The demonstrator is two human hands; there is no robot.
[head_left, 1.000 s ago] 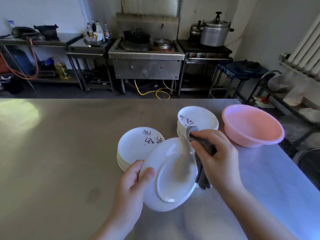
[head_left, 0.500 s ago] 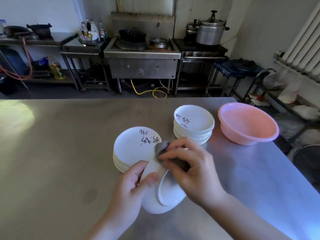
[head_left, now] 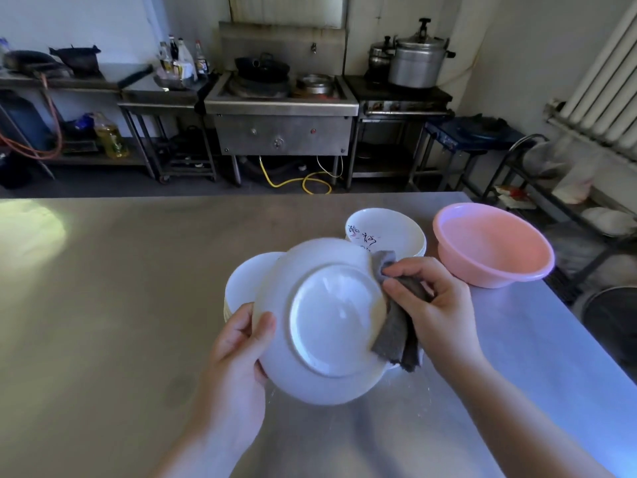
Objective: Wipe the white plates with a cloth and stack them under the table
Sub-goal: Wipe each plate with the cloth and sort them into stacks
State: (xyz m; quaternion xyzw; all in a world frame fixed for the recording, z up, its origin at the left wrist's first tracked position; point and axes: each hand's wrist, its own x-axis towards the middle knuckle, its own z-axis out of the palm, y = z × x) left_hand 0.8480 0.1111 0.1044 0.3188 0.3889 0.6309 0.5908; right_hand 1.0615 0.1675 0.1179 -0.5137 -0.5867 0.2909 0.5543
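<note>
White and turned underside-up, a plate (head_left: pixel 331 322) is being held tilted above the steel table (head_left: pixel 103 305), the left hand (head_left: pixel 238 357) gripping its left rim with thumb curled over the edge. The right hand (head_left: pixel 434 305) is pinching a grey cloth (head_left: pixel 396 326) against the plate's right edge. Two plate stacks, the near stack (head_left: pixel 248 281) and the far stack (head_left: pixel 389 232), are sitting just behind, beside a pink basin (head_left: pixel 493 246).
</note>
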